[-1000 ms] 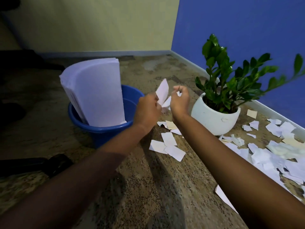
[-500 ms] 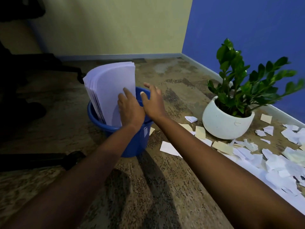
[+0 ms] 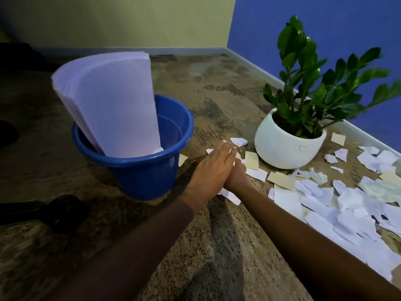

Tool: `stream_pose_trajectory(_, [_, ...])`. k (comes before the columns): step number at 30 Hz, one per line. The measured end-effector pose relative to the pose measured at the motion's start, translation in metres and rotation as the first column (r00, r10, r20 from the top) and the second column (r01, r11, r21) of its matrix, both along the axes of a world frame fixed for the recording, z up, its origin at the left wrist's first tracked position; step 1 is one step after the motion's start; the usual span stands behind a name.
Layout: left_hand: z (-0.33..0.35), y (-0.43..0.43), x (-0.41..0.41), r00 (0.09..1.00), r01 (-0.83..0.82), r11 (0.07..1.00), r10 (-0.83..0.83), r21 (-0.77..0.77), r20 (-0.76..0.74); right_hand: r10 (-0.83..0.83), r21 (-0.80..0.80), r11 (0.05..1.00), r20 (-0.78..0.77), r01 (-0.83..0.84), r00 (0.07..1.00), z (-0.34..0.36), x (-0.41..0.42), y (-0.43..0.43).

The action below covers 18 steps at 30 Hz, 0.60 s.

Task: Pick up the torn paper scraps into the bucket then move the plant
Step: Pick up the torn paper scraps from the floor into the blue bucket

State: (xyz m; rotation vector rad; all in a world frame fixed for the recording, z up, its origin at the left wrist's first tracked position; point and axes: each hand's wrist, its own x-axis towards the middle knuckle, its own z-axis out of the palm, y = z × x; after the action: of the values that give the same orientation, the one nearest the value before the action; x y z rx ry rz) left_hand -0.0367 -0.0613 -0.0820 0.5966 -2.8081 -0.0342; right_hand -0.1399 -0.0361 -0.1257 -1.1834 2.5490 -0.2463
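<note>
On the floor between the blue bucket and the potted plant, the left hand is laid flat, fingers straight, over the right hand, whose grasp cannot be told. Torn paper scraps are strewn rightward. Light, limp and flat, they are best heaped and pinched at the edges. The white pot, judged heavier and breakable, is best cupped at both sides.
</note>
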Motion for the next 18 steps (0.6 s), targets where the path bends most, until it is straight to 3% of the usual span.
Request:
stream_pose_trajectory(4, [-0.036, -0.012, -0.011, 0.948, -0.291, 0.947, 0.267, 0.135, 0.172, -0.010, 0.079, 0.997, 0.061, 0.005, 0.998, -0.016, -0.003, 0.008])
stream_pose_trajectory(8, [-0.058, -0.036, -0.015, 0.872, -0.447, 0.864, 0.363, 0.231, 0.330, 0.004, 0.196, 0.980, 0.103, -0.024, 0.995, -0.025, 0.003, 0.013])
stream_pose_trajectory(12, [-0.072, -0.056, -0.022, 0.826, -0.543, 0.787, 0.437, 0.294, 0.356, 0.021, 0.256, 0.966, 0.085, -0.042, 0.996, -0.033, 0.006, 0.016])
stream_pose_trajectory(18, [-0.089, -0.077, -0.033, 0.787, -0.599, 0.763, 0.505, 0.243, 0.355, 0.031, 0.243, 0.969, 0.024, -0.036, 0.999, -0.043, 0.006, 0.012])
